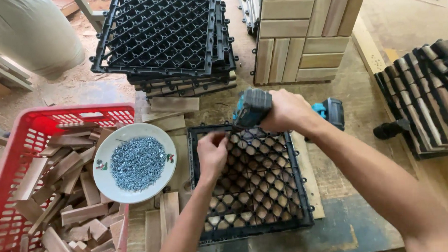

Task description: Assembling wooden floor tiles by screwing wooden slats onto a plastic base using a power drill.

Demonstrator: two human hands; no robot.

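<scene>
A black plastic grid tile (pixel 256 189) lies on wooden slats on the workbench in front of me. My right hand (pixel 285 110) grips a teal and black cordless drill (pixel 253 106), its tip pointing down at the tile's far left corner. My left hand (pixel 212 150) rests on the grid just below the drill tip, fingers pinched together; whether it holds a screw is hidden. A white plate (pixel 101 167) heaped with small silver screws (pixel 137 163) sits to the left, on the edge of the red basket.
A red plastic basket (pixel 16 148) full of short wood offcuts stands at the left. A stack of black grid tiles (pixel 164 36) lies behind, a stack of finished wooden tiles (pixel 300 34) beside it, more tiles (pixel 426 99) at right. Loose slats (pixel 163 222) lie near the front.
</scene>
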